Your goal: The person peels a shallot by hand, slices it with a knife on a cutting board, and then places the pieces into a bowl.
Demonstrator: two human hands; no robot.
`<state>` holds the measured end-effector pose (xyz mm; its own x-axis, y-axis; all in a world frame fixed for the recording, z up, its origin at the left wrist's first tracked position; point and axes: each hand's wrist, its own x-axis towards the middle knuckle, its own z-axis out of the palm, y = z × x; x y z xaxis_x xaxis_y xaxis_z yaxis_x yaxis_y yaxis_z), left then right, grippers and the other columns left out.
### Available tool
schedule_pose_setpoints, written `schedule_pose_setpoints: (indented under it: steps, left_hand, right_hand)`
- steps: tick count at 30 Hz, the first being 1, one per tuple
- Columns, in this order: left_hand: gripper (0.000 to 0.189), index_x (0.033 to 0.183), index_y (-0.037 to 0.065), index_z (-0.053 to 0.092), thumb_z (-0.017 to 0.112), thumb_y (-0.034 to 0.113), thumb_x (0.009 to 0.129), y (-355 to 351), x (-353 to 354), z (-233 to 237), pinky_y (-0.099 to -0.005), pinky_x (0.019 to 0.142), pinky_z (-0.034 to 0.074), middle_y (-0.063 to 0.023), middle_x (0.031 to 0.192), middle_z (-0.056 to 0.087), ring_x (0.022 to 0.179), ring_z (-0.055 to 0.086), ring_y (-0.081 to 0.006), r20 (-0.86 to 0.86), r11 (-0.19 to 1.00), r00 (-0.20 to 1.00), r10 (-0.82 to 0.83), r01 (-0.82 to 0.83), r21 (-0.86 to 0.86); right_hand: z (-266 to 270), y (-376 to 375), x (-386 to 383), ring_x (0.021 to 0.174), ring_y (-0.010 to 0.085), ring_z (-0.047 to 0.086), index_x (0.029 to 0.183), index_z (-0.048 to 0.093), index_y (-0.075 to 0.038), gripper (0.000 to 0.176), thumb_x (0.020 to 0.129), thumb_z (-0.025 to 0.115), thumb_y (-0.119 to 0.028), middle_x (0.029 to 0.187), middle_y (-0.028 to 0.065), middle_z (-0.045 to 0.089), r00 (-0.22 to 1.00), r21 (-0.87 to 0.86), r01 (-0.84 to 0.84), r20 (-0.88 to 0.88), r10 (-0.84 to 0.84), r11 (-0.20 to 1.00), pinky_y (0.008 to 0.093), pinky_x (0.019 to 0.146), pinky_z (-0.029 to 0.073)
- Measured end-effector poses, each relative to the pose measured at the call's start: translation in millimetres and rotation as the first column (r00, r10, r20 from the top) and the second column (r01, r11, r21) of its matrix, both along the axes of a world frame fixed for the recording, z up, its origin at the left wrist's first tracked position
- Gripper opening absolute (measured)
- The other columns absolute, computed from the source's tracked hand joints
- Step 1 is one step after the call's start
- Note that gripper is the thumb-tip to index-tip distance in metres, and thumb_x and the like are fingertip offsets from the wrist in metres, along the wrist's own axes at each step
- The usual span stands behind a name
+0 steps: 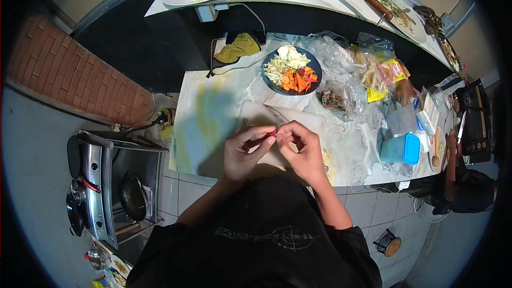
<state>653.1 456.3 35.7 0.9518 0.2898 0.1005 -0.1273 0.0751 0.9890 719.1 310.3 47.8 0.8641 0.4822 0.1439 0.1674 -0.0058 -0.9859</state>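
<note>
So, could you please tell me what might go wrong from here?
The small red piece could slip from the left hand. What looks like a blade lies on the board just beyond, so a careless reach might nick the fingers. The plastic bags beside the dark plate might shed scraps onto it.

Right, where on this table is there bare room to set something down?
The widest free patch is the table's left part, between its left edge, the cable and the cutting board. A narrow strip separates board and plate. Right is crowded: plastic bags, blue-lidded container.
</note>
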Motion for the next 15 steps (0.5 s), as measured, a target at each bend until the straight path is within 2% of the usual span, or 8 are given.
schedule_pose_setpoints:
  steps: [1, 5, 11, 13, 15]
  left_hand:
    - [0.024, 0.111, -0.004, 0.066, 0.064, -0.007, 0.087, 0, -1, 0, -0.0273, 0.09, 0.05, -0.0092, 0.104, 0.067, 0.098, 0.064, -0.0138, 0.0, 1.0, 1.0, -0.003, 0.003, -0.005]
    - [0.024, 0.111, -0.003, 0.066, 0.063, -0.007, 0.088, 0, -3, -3, -0.0274, 0.091, 0.05, -0.0097, 0.105, 0.067, 0.099, 0.064, -0.0141, 0.033, 1.0, 0.999, -0.005, 0.005, -0.003]
    - [0.026, 0.113, -0.003, 0.065, 0.063, -0.008, 0.087, 6, -4, -5, -0.0251, 0.09, 0.051, -0.0091, 0.107, 0.066, 0.099, 0.063, -0.0122, 0.063, 0.997, 0.996, -0.071, 0.073, -0.03]
    - [0.024, 0.114, -0.004, 0.063, 0.06, -0.006, 0.09, 9, -5, -4, -0.0261, 0.09, 0.05, -0.0097, 0.106, 0.067, 0.099, 0.063, -0.0129, 0.01, 0.983, 0.99, -0.141, 0.141, -0.114]
    - [0.021, 0.113, -0.004, 0.063, 0.058, -0.002, 0.093, 14, -3, -5, -0.0275, 0.089, 0.05, -0.0102, 0.105, 0.067, 0.098, 0.064, -0.0139, 0.018, 0.979, 0.986, -0.164, 0.165, -0.117]
  right_hand:
    - [0, -1, -1, 0.077, 0.0041, 0.052, 0.091, 0.06, 0.003, 0.004, 0.088, 0.063, 0.003, 0.084, -0.0009, 0.058, 0.998, 0.003, -0.033, -0.056, 0.033, 0.999, 0.0209, 0.074, 0.046]
    - [0, -1, -3, 0.076, 0.0033, 0.051, 0.093, 0.059, 0.001, 0.005, 0.089, 0.062, 0.002, 0.084, -0.0022, 0.057, 0.996, -0.001, -0.05, -0.076, 0.05, 0.999, 0.0203, 0.072, 0.044]
    - [-2, -6, -3, 0.073, 0.0016, 0.049, 0.094, 0.059, -0.001, 0.004, 0.091, 0.06, 0.001, 0.08, -0.0031, 0.058, 0.952, 0.156, -0.1, -0.273, 0.14, 0.983, 0.0192, 0.067, 0.041]
    - [-4, -7, -3, 0.074, 0.0037, 0.051, 0.095, 0.058, -0.001, 0.004, 0.092, 0.056, 0.002, 0.081, -0.0011, 0.058, 0.916, 0.228, -0.124, -0.347, 0.2, 0.966, 0.0203, 0.067, 0.041]
    - [-7, -7, -2, 0.074, 0.0068, 0.053, 0.095, 0.057, -0.001, 0.003, 0.093, 0.055, 0.0, 0.082, 0.0016, 0.059, 0.906, 0.274, -0.126, -0.36, 0.224, 0.953, 0.0216, 0.068, 0.042]
